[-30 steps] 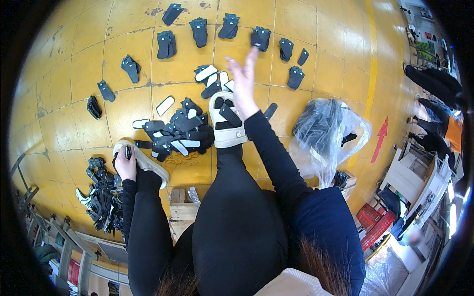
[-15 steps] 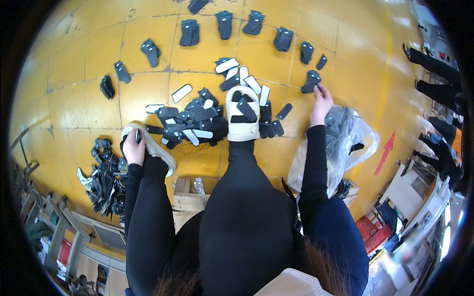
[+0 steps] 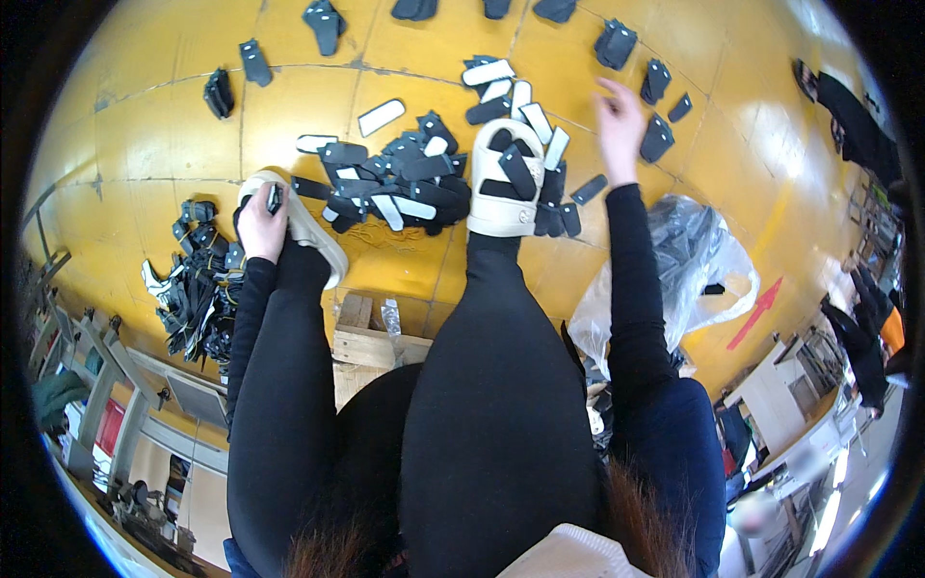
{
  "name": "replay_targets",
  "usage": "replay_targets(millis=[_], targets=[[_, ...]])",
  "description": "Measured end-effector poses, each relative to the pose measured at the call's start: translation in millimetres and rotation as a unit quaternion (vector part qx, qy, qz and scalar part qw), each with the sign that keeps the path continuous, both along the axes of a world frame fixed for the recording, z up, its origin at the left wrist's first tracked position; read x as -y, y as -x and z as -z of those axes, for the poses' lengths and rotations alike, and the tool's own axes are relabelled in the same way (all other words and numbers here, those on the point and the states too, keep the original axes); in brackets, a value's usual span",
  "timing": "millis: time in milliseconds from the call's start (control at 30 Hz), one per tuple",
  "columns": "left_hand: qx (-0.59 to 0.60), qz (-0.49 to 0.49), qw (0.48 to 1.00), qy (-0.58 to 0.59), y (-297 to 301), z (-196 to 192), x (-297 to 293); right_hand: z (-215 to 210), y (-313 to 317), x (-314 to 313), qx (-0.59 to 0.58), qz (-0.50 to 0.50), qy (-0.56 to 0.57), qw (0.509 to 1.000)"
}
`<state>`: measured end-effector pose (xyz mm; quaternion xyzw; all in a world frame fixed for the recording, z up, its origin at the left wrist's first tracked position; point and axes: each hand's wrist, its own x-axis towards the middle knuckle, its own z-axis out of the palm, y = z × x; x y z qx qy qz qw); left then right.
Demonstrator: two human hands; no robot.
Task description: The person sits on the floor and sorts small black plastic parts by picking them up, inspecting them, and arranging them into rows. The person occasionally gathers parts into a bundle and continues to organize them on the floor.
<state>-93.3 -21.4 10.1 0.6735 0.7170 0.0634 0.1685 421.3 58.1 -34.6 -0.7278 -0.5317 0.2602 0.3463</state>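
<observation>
My left hand (image 3: 262, 223), closed on a small dark strap piece (image 3: 275, 198), rests over my left sandal (image 3: 318, 241). Its fingers hide most of what it grips. My right hand (image 3: 620, 120) is raised over the floor with fingers stretched out and nothing visible in it. Just right of it lies a small stack of black strap pieces (image 3: 657, 139). A loose heap of black strap pieces (image 3: 424, 169), some showing white undersides, lies between my feet. One black piece lies across the top of my beige right sandal (image 3: 501, 222).
More small stacks of black pieces, such as one stack (image 3: 615, 44), form an arc on the yellow floor (image 3: 193, 125). A clear plastic bag (image 3: 703, 260) stands at right, a dark tangled pile (image 3: 198, 289) at left. A wooden crate (image 3: 371, 337) is below. A person's legs (image 3: 848, 125) show far right.
My right hand has let go of the stack at right and moved up and left of it. The view has shifted. My left hand stays at the left sandal.
</observation>
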Motion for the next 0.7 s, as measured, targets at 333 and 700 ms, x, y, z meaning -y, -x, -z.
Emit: replay_targets(millis=[333,700], targets=[[0.013,-0.01,1.0,0.02,1,3,-1,-17,124,5,-0.083,-0.276,0.045,0.957],[0.012,-0.021,0.999,0.029,3,2,0,-9,42,-8,0.081,-0.072,-0.071,0.992]])
